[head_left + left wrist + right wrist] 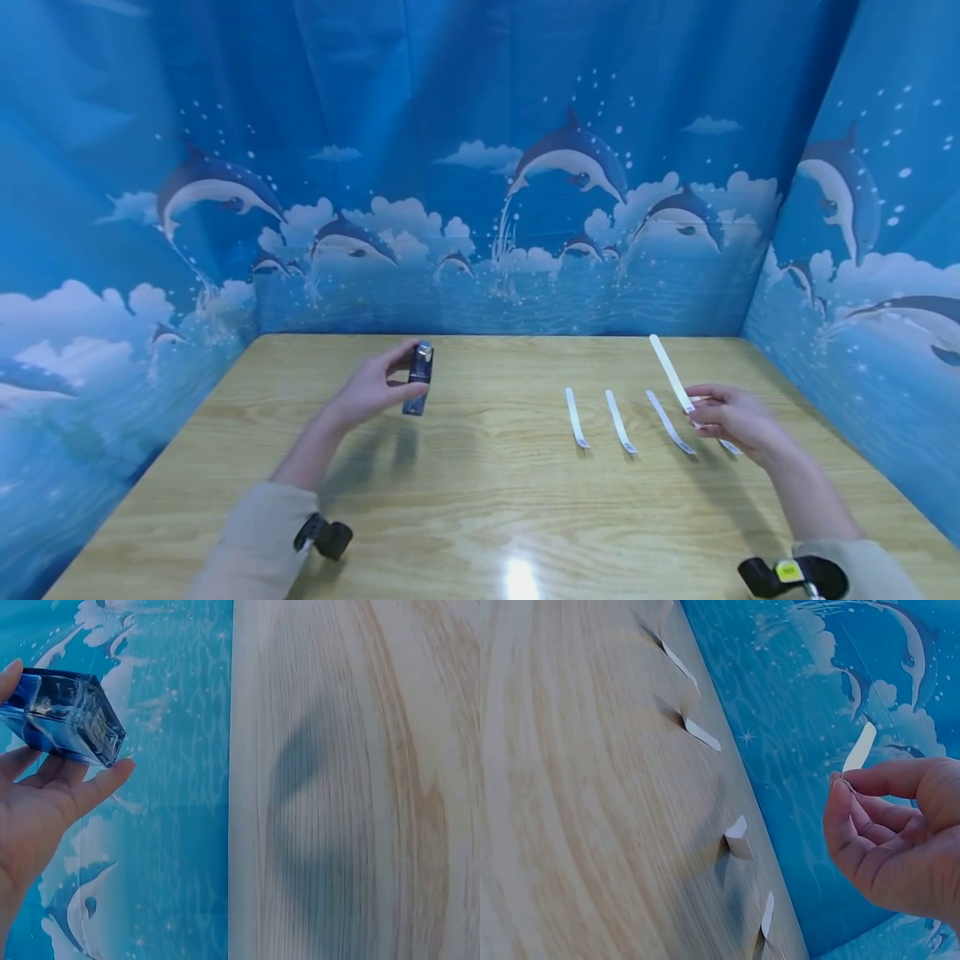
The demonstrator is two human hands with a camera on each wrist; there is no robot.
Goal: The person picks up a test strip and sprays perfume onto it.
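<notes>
My left hand (372,390) grips a dark blue glass perfume bottle (417,385) above the left half of the table, with its silvery top pointing up. In the left wrist view, the thick clear base of the bottle (71,716) shows between thumb and fingers. On the right, my right hand (738,419) pinches a narrow white paper strip (669,371) near its lower end. The strip is raised off the table and leans to the left. Beneath and beside this hand lie several similar paper strips (575,418), one of them partly hidden behind the hand.
The wooden table (480,500) reaches back to a blue curtain (465,83) printed with dolphins and clouds, which also runs along both sides. In the right wrist view, the lying strips (703,734) curl up from the wood at their ends.
</notes>
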